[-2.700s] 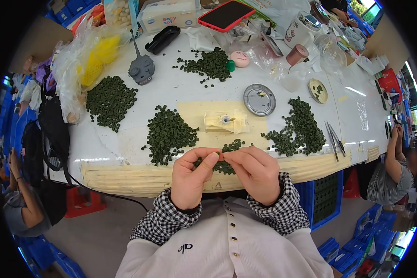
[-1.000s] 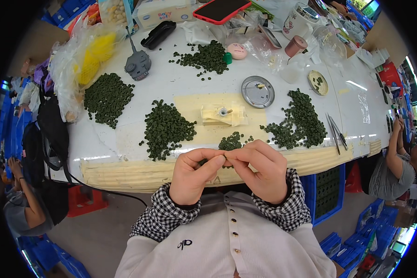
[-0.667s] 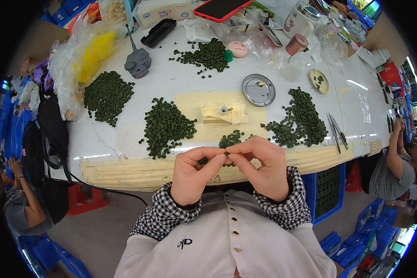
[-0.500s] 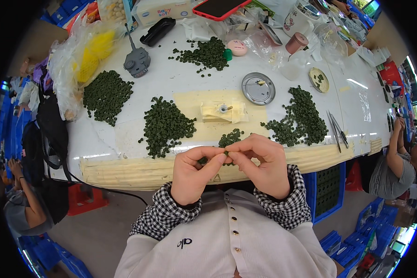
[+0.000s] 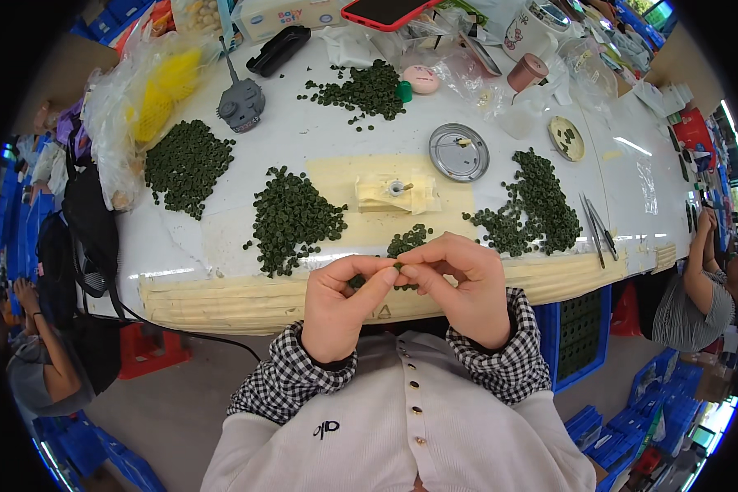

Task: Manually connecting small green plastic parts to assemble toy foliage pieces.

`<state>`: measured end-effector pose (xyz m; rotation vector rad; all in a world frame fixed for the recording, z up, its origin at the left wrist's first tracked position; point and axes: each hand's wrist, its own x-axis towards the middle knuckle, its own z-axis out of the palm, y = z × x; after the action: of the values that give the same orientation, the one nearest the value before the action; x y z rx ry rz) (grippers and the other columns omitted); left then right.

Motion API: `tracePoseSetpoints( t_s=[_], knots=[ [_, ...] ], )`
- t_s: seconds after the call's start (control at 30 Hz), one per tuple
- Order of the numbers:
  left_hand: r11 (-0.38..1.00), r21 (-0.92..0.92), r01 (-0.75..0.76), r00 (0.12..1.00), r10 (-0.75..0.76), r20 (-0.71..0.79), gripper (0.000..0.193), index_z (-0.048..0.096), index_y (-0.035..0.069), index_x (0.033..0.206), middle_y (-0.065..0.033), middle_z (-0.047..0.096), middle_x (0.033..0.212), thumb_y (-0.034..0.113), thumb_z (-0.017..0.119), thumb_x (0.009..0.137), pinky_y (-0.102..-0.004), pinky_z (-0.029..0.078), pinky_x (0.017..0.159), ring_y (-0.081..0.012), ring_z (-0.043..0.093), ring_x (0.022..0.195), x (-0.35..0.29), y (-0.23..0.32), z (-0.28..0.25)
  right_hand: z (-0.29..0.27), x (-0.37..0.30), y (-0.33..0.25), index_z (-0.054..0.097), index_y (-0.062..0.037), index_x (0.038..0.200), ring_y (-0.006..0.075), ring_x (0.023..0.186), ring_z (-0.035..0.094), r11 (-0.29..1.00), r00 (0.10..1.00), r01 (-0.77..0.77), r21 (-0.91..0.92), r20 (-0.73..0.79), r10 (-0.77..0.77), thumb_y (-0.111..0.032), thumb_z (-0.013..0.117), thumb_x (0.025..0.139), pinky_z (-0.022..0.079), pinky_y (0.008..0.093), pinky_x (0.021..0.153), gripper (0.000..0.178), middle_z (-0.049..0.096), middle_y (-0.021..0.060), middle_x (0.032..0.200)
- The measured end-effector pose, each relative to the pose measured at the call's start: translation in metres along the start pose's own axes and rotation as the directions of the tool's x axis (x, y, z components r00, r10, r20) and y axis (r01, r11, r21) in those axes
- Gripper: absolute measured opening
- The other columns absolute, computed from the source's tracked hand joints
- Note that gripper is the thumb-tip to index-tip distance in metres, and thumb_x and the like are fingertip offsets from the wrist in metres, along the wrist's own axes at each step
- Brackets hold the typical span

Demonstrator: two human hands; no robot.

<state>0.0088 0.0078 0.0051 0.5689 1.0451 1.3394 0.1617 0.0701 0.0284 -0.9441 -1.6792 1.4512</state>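
My left hand point(image 5: 342, 303) and my right hand point(image 5: 465, 287) meet over the table's near edge. Their thumbs and forefingers pinch a small dark green round part point(image 5: 398, 266) between them; its details are mostly hidden by the fingertips. Just beyond the fingers lies a little pile of similar green parts point(image 5: 408, 239). Some more green shows under the hands. Farther off, a taped block point(image 5: 377, 195) with a small metal piece on top stands on yellow tape. Larger heaps of green parts lie to the left point(image 5: 295, 221) and right point(image 5: 541, 205).
Tweezers point(image 5: 592, 230) lie at the right. Beyond the block are a round metal lid point(image 5: 458, 152), a grey toy tank turret point(image 5: 240, 105), a red-edged phone point(image 5: 388, 11) and a thread spool point(image 5: 527, 74). A blue crate point(image 5: 580, 336) stands below the table edge. Co-workers sit on both sides.
Both hands stay almost in place, still pinching the small green part, with only slight finger movement. The view has shifted a little.
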Motion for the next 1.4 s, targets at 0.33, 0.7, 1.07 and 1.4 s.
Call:
tracePoseSetpoints(
  t_s=[0.33,0.7,1.07,1.4],
  knots=[
    [0.878,-0.476,0.037,0.980,-0.126,-0.156,0.017,0.057,0.002,0.093,-0.0029,0.058,0.075,0.016,0.048,0.092,-0.0175,0.026,0.044,-0.0024,0.031,0.046,0.010,0.025,-0.032,-0.009,0.001,0.011,0.058,0.0061,0.101,0.0177,0.090,0.062,0.979,0.993,-0.120,0.163,0.008,0.120,0.010,0.056,0.080,0.051,0.0232,0.073,0.022,0.059,0.0113,0.099],
    [0.803,-0.596,0.026,0.974,-0.156,-0.167,0.022,0.049,0.000,0.111,-0.0115,0.058,0.097,0.011,0.040,0.095,-0.0196,0.037,0.056,-0.0087,0.044,0.065,0.002,0.035,-0.019,-0.012,-0.004,0.016,0.059,0.0069,0.096,0.0151,0.082,0.063,1.000,0.998,0.018,0.011,-0.062,-0.018,0.008,0.056,0.080,0.052,0.0218,0.070,0.017,0.056,0.0127,0.100],
    [0.827,-0.463,0.319,0.948,-0.288,0.139,0.027,0.051,0.001,0.108,0.0025,0.040,0.069,0.021,0.037,0.097,-0.0189,0.032,0.052,-0.0058,0.034,0.056,0.000,0.018,0.000,-0.011,-0.008,0.010,0.060,0.0058,0.098,0.0144,0.084,0.063,0.958,0.986,-0.155,0.242,-0.028,0.167,0.005,0.056,0.082,0.050,0.0222,0.074,0.016,0.062,0.0097,0.090],
    [0.864,-0.410,0.291,0.954,-0.231,0.190,0.025,0.051,-0.001,0.115,-0.0065,0.062,0.092,0.010,0.046,0.092,-0.0166,0.031,0.050,-0.0020,0.034,0.054,0.001,0.008,-0.008,-0.010,-0.011,0.015,0.057,0.0057,0.096,0.0156,0.082,0.064,0.945,0.987,-0.151,0.292,-0.016,0.163,0.006,0.055,0.082,0.051,0.0244,0.074,0.015,0.064,0.0109,0.088]
  ],
)
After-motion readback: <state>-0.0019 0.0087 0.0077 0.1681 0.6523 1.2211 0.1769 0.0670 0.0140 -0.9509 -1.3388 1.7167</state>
